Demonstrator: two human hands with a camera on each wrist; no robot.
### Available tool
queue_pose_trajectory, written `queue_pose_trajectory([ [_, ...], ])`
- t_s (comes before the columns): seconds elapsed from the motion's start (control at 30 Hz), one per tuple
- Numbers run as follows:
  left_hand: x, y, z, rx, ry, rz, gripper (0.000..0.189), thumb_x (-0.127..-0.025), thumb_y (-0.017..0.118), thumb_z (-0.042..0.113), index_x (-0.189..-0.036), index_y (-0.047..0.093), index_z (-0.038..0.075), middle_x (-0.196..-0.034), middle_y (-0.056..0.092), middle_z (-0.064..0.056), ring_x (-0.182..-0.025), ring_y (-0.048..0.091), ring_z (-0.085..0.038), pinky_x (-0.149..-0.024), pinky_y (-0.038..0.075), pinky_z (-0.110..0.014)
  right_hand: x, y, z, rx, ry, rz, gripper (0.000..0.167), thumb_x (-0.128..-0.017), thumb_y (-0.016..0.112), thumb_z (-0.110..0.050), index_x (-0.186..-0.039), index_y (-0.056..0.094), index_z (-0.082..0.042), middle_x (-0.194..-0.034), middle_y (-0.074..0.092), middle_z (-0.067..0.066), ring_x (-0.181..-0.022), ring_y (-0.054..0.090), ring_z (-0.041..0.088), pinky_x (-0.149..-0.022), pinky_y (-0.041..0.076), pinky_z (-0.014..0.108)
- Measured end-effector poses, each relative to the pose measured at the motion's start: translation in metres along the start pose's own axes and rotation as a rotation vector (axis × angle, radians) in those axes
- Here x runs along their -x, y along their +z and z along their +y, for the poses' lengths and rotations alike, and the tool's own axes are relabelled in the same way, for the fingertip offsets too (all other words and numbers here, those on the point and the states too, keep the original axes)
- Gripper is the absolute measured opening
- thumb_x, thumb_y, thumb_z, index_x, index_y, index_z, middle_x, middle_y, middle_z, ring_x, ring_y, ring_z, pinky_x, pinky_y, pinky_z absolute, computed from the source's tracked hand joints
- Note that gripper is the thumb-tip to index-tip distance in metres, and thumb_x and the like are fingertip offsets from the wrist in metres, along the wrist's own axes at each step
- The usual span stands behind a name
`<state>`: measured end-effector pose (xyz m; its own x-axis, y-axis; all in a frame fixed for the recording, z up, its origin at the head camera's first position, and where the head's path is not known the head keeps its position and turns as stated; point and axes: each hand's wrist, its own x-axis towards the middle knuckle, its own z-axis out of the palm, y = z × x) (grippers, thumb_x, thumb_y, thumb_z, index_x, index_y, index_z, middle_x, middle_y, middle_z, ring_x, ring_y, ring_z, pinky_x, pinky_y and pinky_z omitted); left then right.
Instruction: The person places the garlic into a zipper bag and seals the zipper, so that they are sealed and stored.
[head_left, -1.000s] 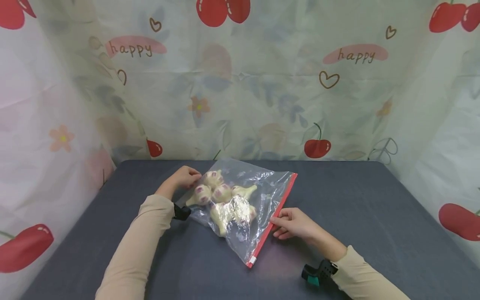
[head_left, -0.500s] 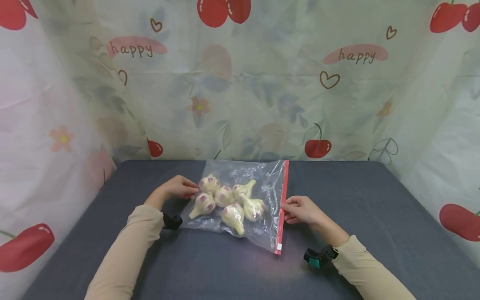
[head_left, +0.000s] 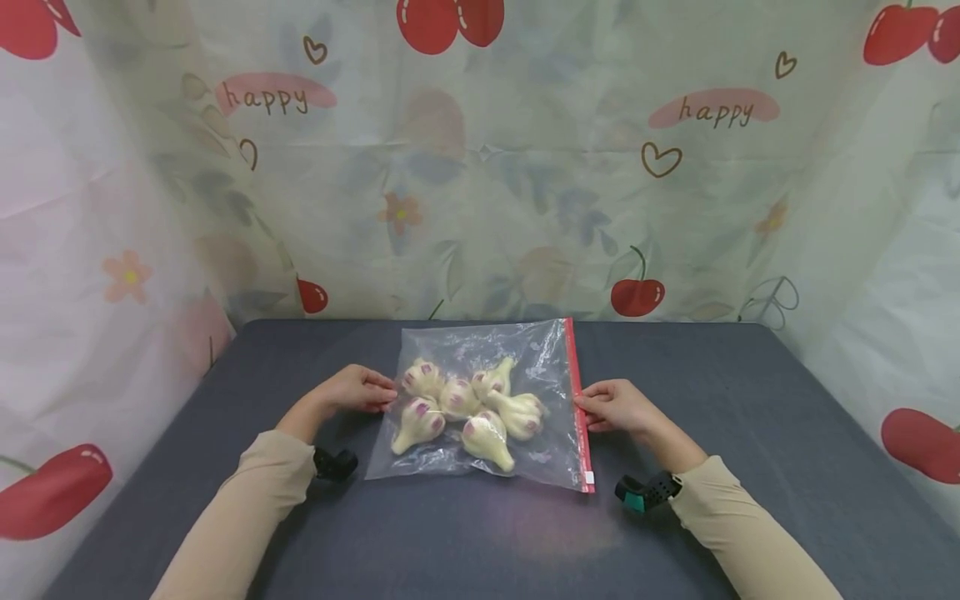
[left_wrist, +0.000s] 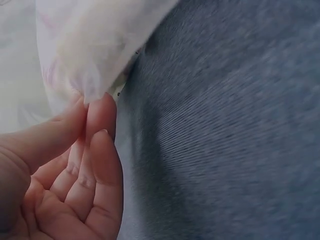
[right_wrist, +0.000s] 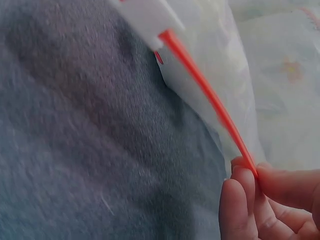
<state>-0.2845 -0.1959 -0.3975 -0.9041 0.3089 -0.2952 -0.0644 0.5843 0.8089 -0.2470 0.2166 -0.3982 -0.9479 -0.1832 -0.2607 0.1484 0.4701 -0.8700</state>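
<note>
A clear plastic zipper bag (head_left: 480, 343) with several garlic bulbs (head_left: 486, 437) inside lies over the middle of the dark table. Its red zip edge (head_left: 577, 375) faces right, and a white slider (head_left: 588, 477) sits at the near end of that edge. My left hand (head_left: 358, 389) pinches the bag's left edge between thumb and index finger; the left wrist view shows the film (left_wrist: 92, 82) caught at the fingertips. On the other side, my right hand (head_left: 621, 407) pinches the red zip strip near its middle, seen closely in the right wrist view (right_wrist: 215, 102).
A dark cloth-covered table (head_left: 697, 375) spreads beneath the bag. Behind it hangs a curtain (head_left: 487, 208) printed with cherries and hearts, which also closes in both sides. Black straps with devices (head_left: 647, 492) are on both wrists.
The bag has turned counter-clockwise, so its red edge now stands nearly upright in the head view. My left hand moved slightly nearer, my right hand farther away and right; both kept their pinch.
</note>
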Motion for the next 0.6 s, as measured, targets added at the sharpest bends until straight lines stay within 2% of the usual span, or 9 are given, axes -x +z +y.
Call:
queue_pose_trajectory([
  [0.3, 0.006, 0.005, -0.008, 0.075, -0.007, 0.009, 0.044, -0.09, 0.062, 0.021, -0.123, 0.055, -0.008, -0.081, 0.071, 0.002, -0.072, 0.062, -0.001, -0.069, 0.053, -0.021, -0.003, -0.007, 0.003, 0.021, 0.016, -0.027, 0.036, -0.091, 0.061, -0.021, -0.11, 0.058, 0.01, -0.068, 0.063, -0.006, -0.062, 0.058, 0.003, -0.062, 0.054, 0.021],
  [0.6, 0.007, 0.008, -0.013, 0.116, 0.037, 0.009, 0.043, -0.091, 0.061, 0.018, -0.123, 0.054, -0.01, -0.082, 0.072, 0.0, -0.074, 0.063, 0.0, -0.072, 0.054, -0.022, -0.006, -0.012, 0.008, 0.052, 0.024, -0.025, 0.035, -0.091, 0.061, -0.021, -0.109, 0.06, 0.009, -0.066, 0.063, -0.006, -0.061, 0.058, 0.004, -0.061, 0.054, 0.022],
])
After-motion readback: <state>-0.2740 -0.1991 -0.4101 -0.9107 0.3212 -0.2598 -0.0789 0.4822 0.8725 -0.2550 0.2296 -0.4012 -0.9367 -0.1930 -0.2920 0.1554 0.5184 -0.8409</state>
